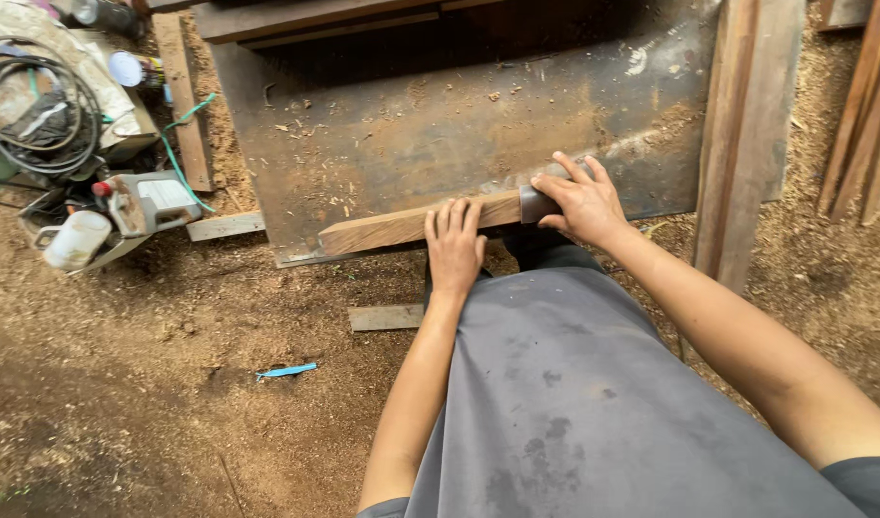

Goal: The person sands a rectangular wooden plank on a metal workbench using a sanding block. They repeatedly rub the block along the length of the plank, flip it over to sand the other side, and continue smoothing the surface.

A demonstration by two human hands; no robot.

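**Two hands on a wooden plank at the worktop edge**

The left hand [454,245] lies flat with fingers [450,219] spread, released, pressing the wooden plank [402,227] at centre frame. The right hand [582,200] curls its fingers around a dark grey block [536,204] set against the plank's right end. The plank rests along the near edge of the rusty metal worktop [440,134]. At left frame sit a white jug [77,240], a grey-and-white machine [147,203] and coiled black cable [37,105].

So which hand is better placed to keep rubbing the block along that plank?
Right. The right hand already grips the dark block on the wooden plank. The left hand lies flat on the plank, apparently pinning it against the metal table.
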